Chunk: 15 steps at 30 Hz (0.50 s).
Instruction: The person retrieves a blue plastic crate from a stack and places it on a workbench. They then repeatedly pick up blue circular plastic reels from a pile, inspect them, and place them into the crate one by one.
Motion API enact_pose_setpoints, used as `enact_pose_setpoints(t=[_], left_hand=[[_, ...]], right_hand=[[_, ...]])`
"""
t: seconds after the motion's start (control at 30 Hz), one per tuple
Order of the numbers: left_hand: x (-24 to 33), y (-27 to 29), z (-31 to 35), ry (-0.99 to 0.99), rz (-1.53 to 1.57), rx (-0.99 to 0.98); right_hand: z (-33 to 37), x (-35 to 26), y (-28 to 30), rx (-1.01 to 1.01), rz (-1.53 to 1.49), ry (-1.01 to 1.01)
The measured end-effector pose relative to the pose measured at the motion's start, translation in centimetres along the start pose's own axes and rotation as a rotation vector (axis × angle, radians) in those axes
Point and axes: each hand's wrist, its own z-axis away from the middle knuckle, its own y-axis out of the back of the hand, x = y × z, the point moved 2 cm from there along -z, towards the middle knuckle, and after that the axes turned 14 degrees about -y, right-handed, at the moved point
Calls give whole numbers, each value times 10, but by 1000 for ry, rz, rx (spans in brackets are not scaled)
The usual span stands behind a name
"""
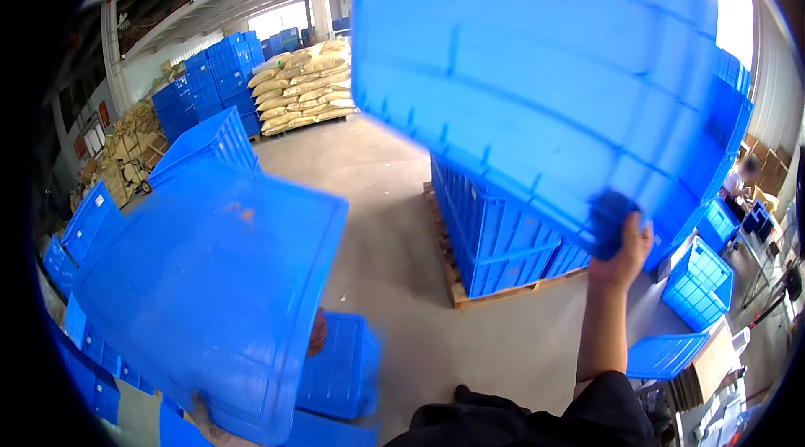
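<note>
A large blue plastic crate [537, 53] is raised and tilted at the upper right, its ribbed side towards me. My right hand [622, 252] is closed at the crate's lower right corner, beside a dark patch. On the left, a broad, blurred blue lid [210, 279] slants across the view. My left hand [214, 426] is at the lid's lower edge, its thumb over the rim and the rest mostly cut off by the frame. Darker fingers [317, 334] curl round the lid's right edge; whose they are I cannot tell.
Blue crates [495, 237] stand stacked on a wooden pallet [459, 292] ahead. Tan sacks [302, 86] are piled farther back. Smaller blue bins [700, 275] and a cardboard box [713, 359] sit at right, where another person [742, 179] is seated. A low blue container [335, 363] is beside the lid.
</note>
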Motion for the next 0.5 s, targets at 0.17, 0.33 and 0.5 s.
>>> enact_pose_setpoints(t=[0.17, 0.33, 0.5], left_hand=[[-140, -91, -27, 110, 455, -32], [-159, -276, -100, -507, -387, -208], [-246, -454, -159, 257, 920, 14]], right_hand=[[-124, -10, -12, 136, 15, 402], [-199, 39, -42, 421, 108, 705], [-272, 95, -59, 564, 242, 867]])
